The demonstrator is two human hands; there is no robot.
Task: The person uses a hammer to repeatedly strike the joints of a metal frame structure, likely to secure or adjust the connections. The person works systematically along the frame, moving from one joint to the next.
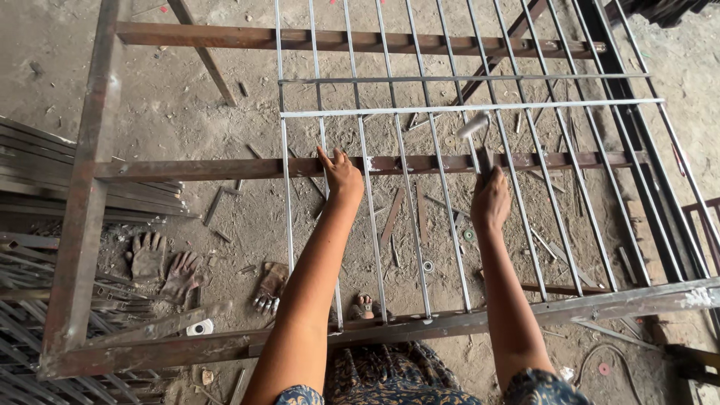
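Note:
A grille of thin grey steel bars [420,109] lies across a rusty angle-iron frame [225,168] that stands above a dirt floor. My left hand [341,174] rests on the frame's middle rail, fingers around one upright bar. My right hand [490,201] grips the handle of a hammer [475,127], whose metal head is raised just above the grille near a crossbar. Both forearms reach forward over the near rail of the frame.
Work gloves [163,266] lie on the ground at the left, beside a stack of steel strips [45,161]. Offcuts, washers and scrap pieces litter the floor under the frame. Dark rails [645,150] run along the right side. My sandalled foot [364,306] shows below.

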